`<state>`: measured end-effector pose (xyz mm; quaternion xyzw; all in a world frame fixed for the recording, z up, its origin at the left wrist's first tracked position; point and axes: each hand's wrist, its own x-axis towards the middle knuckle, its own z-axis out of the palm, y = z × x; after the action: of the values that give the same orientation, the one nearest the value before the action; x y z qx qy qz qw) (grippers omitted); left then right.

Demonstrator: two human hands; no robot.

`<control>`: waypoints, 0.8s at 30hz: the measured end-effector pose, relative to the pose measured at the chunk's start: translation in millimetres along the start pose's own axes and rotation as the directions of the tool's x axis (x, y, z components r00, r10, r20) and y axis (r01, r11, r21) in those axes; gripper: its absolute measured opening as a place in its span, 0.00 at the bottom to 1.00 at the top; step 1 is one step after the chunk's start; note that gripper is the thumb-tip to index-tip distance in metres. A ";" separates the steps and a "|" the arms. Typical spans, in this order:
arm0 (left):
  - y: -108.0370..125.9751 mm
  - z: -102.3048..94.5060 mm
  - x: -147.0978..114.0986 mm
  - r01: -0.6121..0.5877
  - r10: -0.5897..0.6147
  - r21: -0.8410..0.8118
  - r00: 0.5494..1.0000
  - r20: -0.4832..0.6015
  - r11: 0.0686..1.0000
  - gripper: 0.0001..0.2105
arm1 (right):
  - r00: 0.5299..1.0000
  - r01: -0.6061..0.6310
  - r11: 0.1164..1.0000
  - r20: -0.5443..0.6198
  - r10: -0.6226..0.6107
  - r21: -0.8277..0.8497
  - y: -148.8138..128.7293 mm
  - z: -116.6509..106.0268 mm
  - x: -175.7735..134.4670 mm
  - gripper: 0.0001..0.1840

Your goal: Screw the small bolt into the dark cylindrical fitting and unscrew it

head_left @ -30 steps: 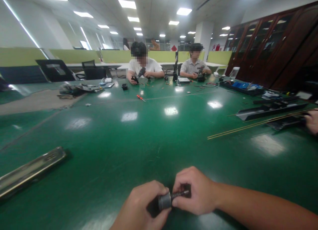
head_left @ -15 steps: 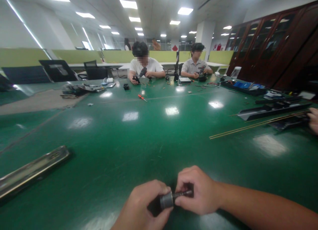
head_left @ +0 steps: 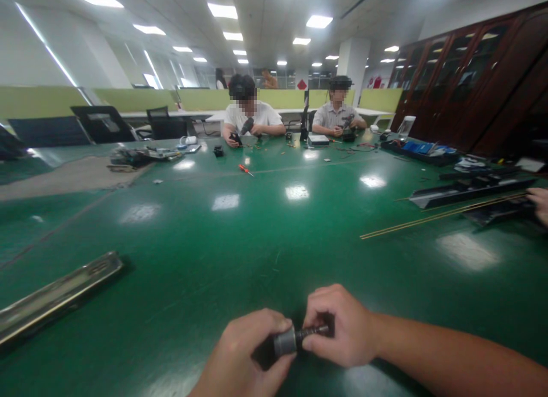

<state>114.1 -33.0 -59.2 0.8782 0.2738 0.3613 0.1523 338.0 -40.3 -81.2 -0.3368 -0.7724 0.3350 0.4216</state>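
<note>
At the bottom of the view my left hand (head_left: 250, 351) grips a short grey metal cylinder, which looks like a small motor (head_left: 285, 341), between thumb and fingers. From its right end sticks a thin dark ridged shaft (head_left: 315, 330). My right hand (head_left: 340, 328) pinches this shaft close to the cylinder, thumb below and fingers above. The shaft's tip pokes out inside the curl of the right fingers. Both hands are just above the green tabletop (head_left: 240, 260). The cylinder's left end is hidden in the left palm.
A long metal-edged housing (head_left: 64, 297) lies at left. Two thin brass-coloured rods (head_left: 411, 224) stretch right toward another person's hand (head_left: 538, 203), beside black rails (head_left: 466, 191). An orange screwdriver (head_left: 245, 169) lies farther off. Two people (head_left: 257, 117) work across the table.
The view has shifted slightly. My hands keep the same hold on the motor and shaft, with the fingers moved only a little.
</note>
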 end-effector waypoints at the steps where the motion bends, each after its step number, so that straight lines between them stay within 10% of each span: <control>1: 0.0 0.1 -0.3 0.000 0.000 -0.002 1.000 0.003 1.000 0.13 | 1.000 0.000 1.000 0.000 0.000 0.000 0.1 -0.1 -0.1 0.07; 24: 2.8 -5.2 3.7 -0.026 0.027 0.053 0.999 -0.030 0.998 0.11 | 1.000 0.005 1.000 -0.006 -0.005 -0.007 0.0 -1.4 -0.1 0.07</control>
<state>113.6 -32.7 -52.2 0.8798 0.2740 0.3696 0.1199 339.2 -40.1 -80.7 -0.3375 -0.7732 0.3303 0.4234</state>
